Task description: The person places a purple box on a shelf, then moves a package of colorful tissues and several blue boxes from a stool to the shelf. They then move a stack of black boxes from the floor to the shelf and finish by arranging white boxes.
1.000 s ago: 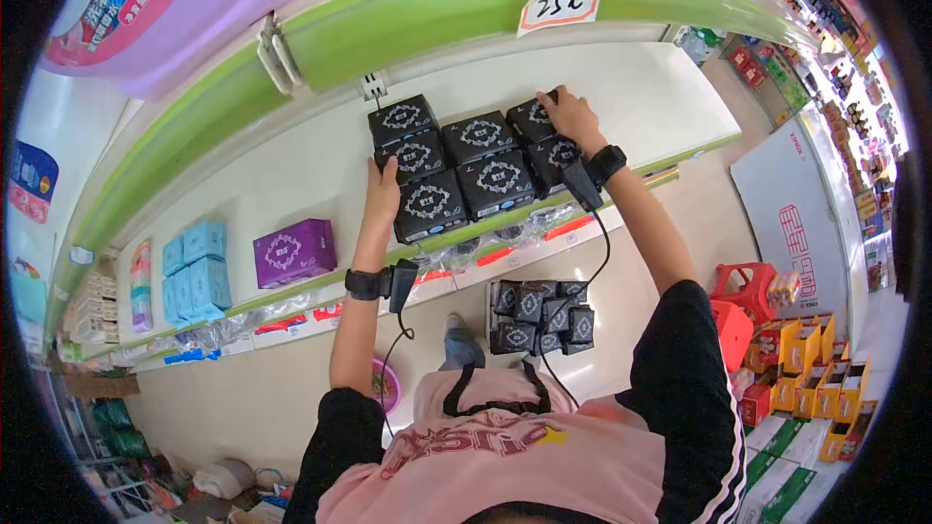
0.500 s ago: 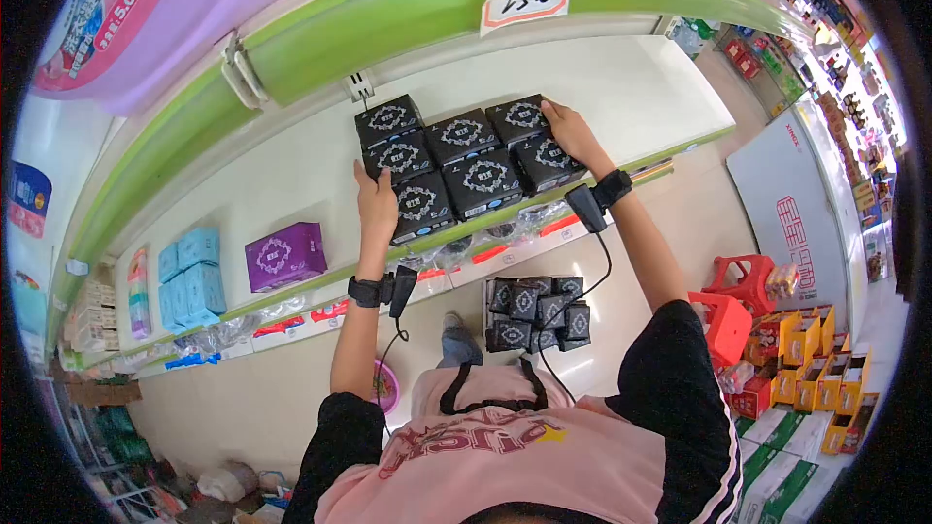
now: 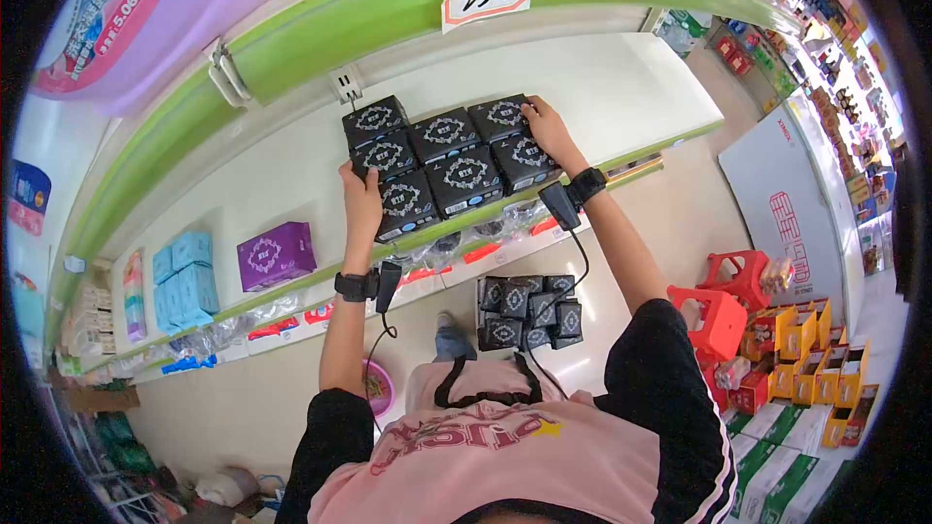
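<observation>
Several black boxes (image 3: 464,178) with silver patterned labels stand packed in rows on the white shelf. My left hand (image 3: 361,196) presses against the left side of the group, its thumb over the top edge of a left-column box (image 3: 384,153). On the far right, my right hand (image 3: 550,129) grips the back-corner box (image 3: 501,116), thumb on top and the other fingers partly hidden behind its side. The columns sit close together, with the left back box (image 3: 375,120) slightly askew.
Left along the shelf are a purple box (image 3: 278,256) and light-blue packs (image 3: 184,278). Below, a container of more black boxes (image 3: 529,311) sits on the floor near a pink basin (image 3: 380,388). Red stools (image 3: 710,320) and yellow cartons (image 3: 801,349) are at right.
The right-hand boxes have shifted slightly left, and the gaps between the columns have narrowed. Both hands stay on the group. The whole view has shifted a little.
</observation>
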Demonstrator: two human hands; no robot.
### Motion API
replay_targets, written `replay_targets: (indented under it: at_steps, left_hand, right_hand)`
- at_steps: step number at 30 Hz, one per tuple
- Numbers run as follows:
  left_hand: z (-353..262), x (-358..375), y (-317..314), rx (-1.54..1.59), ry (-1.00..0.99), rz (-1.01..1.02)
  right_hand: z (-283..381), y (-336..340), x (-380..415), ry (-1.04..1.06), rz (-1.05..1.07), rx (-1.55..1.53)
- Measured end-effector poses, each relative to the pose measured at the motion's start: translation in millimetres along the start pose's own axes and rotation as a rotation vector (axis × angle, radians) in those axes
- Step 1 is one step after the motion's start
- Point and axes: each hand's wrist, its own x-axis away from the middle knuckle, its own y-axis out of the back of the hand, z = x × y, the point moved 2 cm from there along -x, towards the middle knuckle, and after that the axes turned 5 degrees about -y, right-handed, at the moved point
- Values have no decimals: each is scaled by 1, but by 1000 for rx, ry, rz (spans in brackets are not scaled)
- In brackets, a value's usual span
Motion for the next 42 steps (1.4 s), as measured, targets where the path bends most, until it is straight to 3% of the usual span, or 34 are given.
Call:
replay_targets:
  at_steps: [6, 9, 20, 25, 28, 37, 42]
  left_hand:
    - [-17, 6, 4, -152, -64, -24]
    - [-28, 9, 5, -190, -72, -16]
    - [-47, 13, 1, -294, -131, -63]
    - [-48, 14, 0, -303, -138, -74]
    - [-47, 15, -1, -323, -81, -27]
    - [-46, 16, 0, -361, -150, -63]
    - [-41, 12, 2, -131, -58, -38]
  right_hand:
    - [-12, -2, -7, 176, -38, 68]
    - [-7, -3, -4, 88, -33, 4]
    - [18, 5, 3, 66, -50, 151]
    - [21, 3, 6, -131, 32, 27]
    - [21, 0, 7, -123, 9, 7]
    - [20, 0, 11, -144, -24, -25]
    - [-11, -8, -5, -26, 9, -58]
